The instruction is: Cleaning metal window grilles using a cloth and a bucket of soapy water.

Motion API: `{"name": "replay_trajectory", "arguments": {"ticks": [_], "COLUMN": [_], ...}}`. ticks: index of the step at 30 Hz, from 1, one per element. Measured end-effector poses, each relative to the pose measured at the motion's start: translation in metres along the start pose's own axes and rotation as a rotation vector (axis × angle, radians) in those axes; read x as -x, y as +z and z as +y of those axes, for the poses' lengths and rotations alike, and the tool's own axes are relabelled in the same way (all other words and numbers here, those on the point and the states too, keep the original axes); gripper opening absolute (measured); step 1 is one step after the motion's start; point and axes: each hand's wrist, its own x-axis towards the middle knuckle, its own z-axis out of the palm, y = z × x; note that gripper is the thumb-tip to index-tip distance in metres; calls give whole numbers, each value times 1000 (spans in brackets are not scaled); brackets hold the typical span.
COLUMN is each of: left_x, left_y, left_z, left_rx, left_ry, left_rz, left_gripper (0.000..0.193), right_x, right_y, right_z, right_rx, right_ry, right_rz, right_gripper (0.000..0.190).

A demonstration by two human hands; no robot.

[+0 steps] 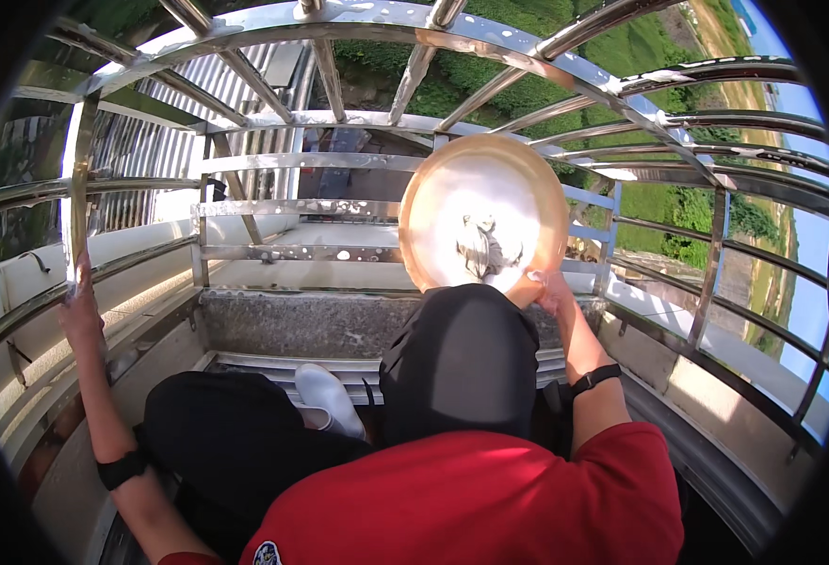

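At the left, my left hand [84, 318] is closed around an upright metal bar [75, 191] of a window cage. My right hand [550, 291] grips the near right rim of a round orange-brown basin [418, 212]. Bright light washes out the basin's inside, where a wet, crumpled grey cloth [481, 247] lies in whitish liquid. The basin is beyond my raised knee, against the cage's front rails. White, foam-like patches show on several bars.
The shiny metal cage [301, 161] surrounds the front and both sides. A rough concrete ledge [301, 325] runs below it, with window tracks [711, 459] at the right. My white shoe [326, 399] is near the ledge. Corrugated roofing and greenery lie far below.
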Motion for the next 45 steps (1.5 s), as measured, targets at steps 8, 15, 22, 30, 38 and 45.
{"name": "replay_trajectory", "arguments": {"ticks": [8,15,22,30,38,45], "left_x": [-14,-23,1,-12,-4,24], "left_y": [12,20,0,4,6,-17], "left_z": [-39,-43,5,-48,-29,26], "left_rx": [-111,-369,334,-478,-271,411], "left_ry": [397,405,21,245,350,-122], "left_rz": [300,240,83,216,324,195], "left_gripper": [49,53,42,63,50,64], "right_x": [20,0,2,44,23,-20], "right_y": [62,136,174,293,317,330], "right_z": [14,47,30,-48,1,30], "right_rx": [-18,275,521,1490,2150,1741], "right_ry": [-55,-129,-33,-825,-963,-665], "right_rz": [-157,-159,-242,-398,-823,-459], "right_gripper": [28,29,46,87,79,48]}}
